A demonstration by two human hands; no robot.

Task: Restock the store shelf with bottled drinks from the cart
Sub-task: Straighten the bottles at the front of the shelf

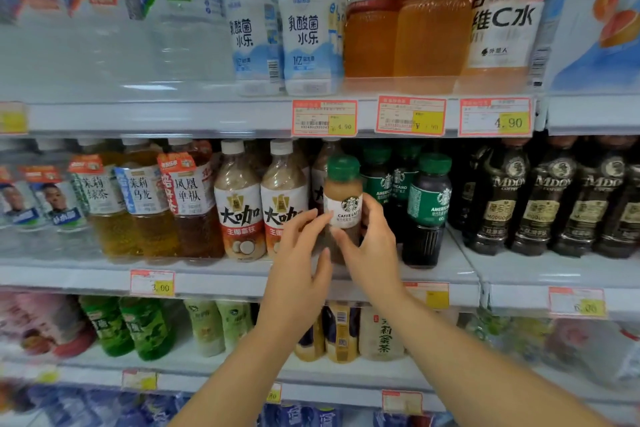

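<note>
A small caffe latte bottle [343,200] with a green cap and white label stands upright on the middle shelf [450,274], between the coconut latte bottles [239,205] and the dark americano bottles [429,208]. My right hand [372,243] wraps its lower right side, thumb across the front. The fingertips of my left hand [298,260] touch its lower left side. The cart is out of view.
The top shelf [207,115] holds white milky drinks [308,28] and orange tea bottles [429,32]. Tea bottles [145,205] fill the middle shelf's left, black coffee bottles [554,205] its right. A lower shelf carries green and pale bottles [145,326].
</note>
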